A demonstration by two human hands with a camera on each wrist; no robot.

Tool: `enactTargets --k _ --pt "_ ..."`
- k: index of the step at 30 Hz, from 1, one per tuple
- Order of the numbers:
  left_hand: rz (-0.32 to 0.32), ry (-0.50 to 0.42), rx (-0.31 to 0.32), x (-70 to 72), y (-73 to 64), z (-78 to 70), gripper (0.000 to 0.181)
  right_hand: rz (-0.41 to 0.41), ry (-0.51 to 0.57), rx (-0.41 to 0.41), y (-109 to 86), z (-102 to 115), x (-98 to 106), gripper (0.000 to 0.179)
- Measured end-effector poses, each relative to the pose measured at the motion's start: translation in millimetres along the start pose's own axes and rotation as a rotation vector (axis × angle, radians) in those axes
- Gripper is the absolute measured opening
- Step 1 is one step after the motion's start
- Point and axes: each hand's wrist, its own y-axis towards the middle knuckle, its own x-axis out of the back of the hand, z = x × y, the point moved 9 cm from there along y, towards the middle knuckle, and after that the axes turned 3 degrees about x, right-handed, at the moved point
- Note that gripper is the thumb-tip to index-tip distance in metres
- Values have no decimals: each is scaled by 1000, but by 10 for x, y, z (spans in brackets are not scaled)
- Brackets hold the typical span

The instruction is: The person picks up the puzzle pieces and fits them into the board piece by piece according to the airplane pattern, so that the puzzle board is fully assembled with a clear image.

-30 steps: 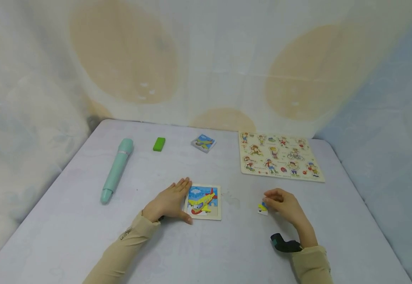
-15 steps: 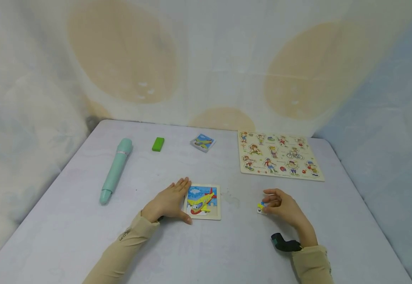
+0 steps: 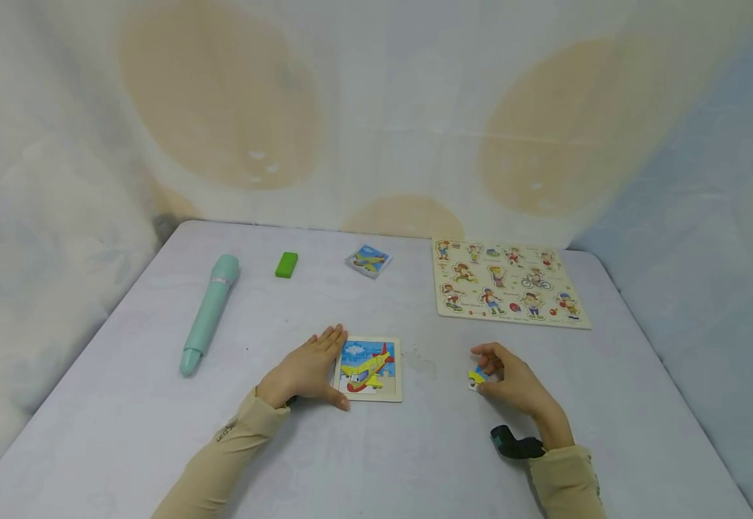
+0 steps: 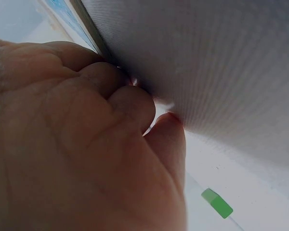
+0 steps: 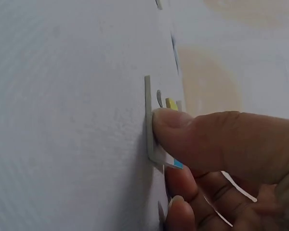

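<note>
My left hand (image 3: 304, 370) lies spread on the table, its fingertips against the left edge of a wooden tray puzzle (image 3: 397, 369). The puzzle's picture is a yellow and red airplane on blue sky, and bare wood shows at its lower right. In the left wrist view the bent finger ends meet the tray's side (image 4: 88, 30). Farther right, my right hand (image 3: 514, 383) pinches a small jigsaw piece (image 3: 474, 379) coloured yellow, blue and white. The right wrist view has the thumb on the piece (image 5: 148, 120), tilted close to the tabletop; the other fingers are partly hidden behind it.
At the back right lies a wooden peg board (image 3: 506, 285) with children's figures. A small airplane picture square (image 3: 369, 260) and a green block (image 3: 286, 264) sit near the rear edge. A mint microphone-shaped toy (image 3: 210, 315) lies at the left.
My right hand's fingers have shifted on the jigsaw piece, turning it slightly, and the hand has moved a little left. My left hand stays at the tray puzzle.
</note>
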Motion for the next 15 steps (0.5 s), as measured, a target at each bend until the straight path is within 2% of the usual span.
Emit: enactTargets --k 6,11,15 --pt "2 4 -3 -5 7 -1 124 -11 21 30 35 -16 -10 64" --pt "1 5 -3 -11 9 8 125 -6 131 52 45 -28 -7 60" --pt "-2 7 -6 -2 5 2 125 7 217 8 41 -64 -13 48"
